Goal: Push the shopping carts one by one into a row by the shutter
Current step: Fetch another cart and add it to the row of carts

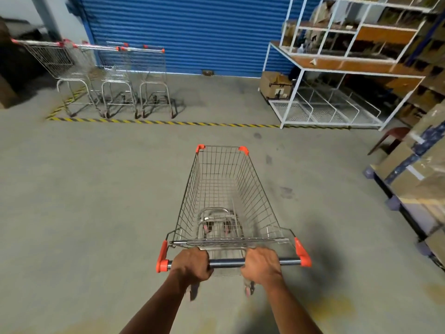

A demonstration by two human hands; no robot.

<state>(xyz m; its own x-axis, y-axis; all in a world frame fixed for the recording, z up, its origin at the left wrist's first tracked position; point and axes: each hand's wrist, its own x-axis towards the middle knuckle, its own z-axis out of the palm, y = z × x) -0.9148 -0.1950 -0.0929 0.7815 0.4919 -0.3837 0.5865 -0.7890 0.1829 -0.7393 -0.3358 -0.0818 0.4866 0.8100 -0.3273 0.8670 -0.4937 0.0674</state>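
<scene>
At the far left, three carts (pixel 113 75) stand side by side in a row in front of the shutter (pixel 187 32), inside the floor area marked off by the striped tape (pixel 168 122). Their handles point toward you, and the leftmost one sits partly past the shutter's left edge, near the grey pillar (pixel 47 18).

Nearer to you, in the middle of the concrete floor (pixel 84 201), is the cart (pixel 226 189) you are holding. It is well apart from the row, on your side of the tape, with its nose pointing toward the shutter. Its basket is bare wire with orange corner caps.

Your left hand (pixel 191 263) grasps the handle bar (pixel 227 262) just inside the left orange end cap, fingers curled over the top. Your right hand (pixel 261 263) grasps the same bar right of centre, also with the fingers wrapped over it. Both forearms reach straight out from the bottom of the view.

Right of the shutter, a brown box (pixel 274 84) sits on the floor beside a white rack (pixel 337 68). At the far right, a dark stool (pixel 391 138) stands next to a blue shelf (pixel 409 177) stacked with cartons.
</scene>
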